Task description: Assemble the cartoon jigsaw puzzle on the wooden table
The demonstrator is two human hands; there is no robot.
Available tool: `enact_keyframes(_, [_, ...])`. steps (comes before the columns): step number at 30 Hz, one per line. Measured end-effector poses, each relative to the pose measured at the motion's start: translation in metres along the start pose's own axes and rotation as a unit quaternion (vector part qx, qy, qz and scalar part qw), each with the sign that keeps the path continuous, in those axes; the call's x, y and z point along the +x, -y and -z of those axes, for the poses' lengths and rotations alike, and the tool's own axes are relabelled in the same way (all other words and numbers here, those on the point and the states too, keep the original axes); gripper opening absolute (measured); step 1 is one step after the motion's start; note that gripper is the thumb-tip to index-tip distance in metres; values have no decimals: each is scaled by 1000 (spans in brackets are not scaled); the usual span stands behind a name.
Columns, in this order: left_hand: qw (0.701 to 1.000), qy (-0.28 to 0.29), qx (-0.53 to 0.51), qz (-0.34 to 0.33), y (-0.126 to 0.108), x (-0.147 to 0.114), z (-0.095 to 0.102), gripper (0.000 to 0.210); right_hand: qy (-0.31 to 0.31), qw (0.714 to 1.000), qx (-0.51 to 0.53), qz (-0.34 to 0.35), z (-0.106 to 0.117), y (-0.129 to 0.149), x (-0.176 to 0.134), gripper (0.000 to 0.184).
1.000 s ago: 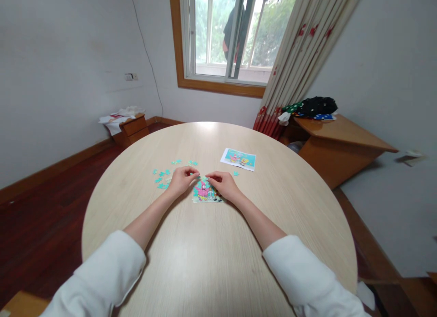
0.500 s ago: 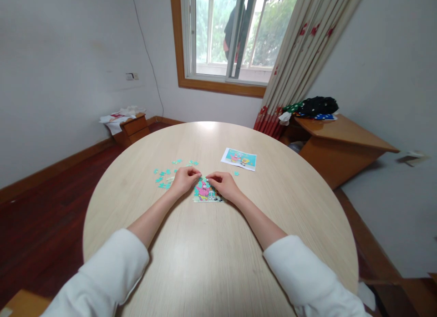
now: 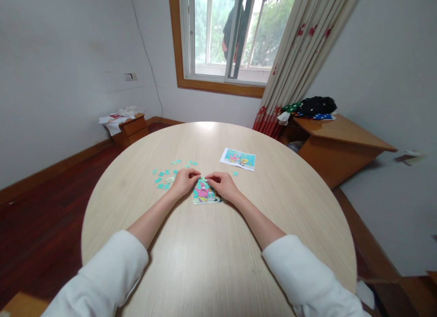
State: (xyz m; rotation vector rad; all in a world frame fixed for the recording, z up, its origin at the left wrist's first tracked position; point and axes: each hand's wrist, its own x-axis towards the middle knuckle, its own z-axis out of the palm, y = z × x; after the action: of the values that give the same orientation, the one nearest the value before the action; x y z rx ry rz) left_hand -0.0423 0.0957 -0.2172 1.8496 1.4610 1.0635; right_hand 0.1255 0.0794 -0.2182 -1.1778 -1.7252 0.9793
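Touching, or almost touching, the far edge of the puzzle (image 3: 202, 194) are both hands. L hand (image 3: 186, 180) is at its far left corner, thumb & finger tips close together; can't tell if they pinch a pc, b/c it's too small. R hand (image 3: 222, 185) is at the puzzle's far right, fingers curled in, thumb near them; can't tell what, if anything, they hold. It hides some of the puzzle's right side, so a bad fit there could be missed. Pushing too hard could make the puzzle pop up or split, b/c the bits are prob only hooked together. Loose pcs (image 3: 164, 186) lie left of the puzzle, some close to L hand, so it could bump them. They look mostly teal, so a mix-up would be easy. One lone pc (image 3: 235, 174) is past the puzzle, to the right; R hand could knock it. Farther past the puzzle, also right, lies the pic card (image 3: 242, 159).
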Motion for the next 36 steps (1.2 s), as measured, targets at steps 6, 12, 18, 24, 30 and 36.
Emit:
enact_keyframes(6, [1000,1,14,-7,1,0,-1,11,-2,1000,5,2,0,-1,0,19])
enact_keyframes(12, [1000,-10,-2,-9,4,0,-2,12,-1,1000,-3,5,1,-2,0,19])
enact_keyframes(18, [1000,-11,-4,-7,5,0,-2,13,-2,1000,-5,10,0,-2,0,18])
enact_keyframes(24, [999,-5,28,-14,2,-1,0,13,-1,1000,-3,6,0,0,0,18])
enact_keyframes(30, [999,-14,37,-24,3,-2,-1,12,-6,1000,-2,14,0,-1,0,19])
enact_keyframes(36, [999,-30,15,-30,5,-2,-1,15,1,1000,-18,13,0,-2,0,18])
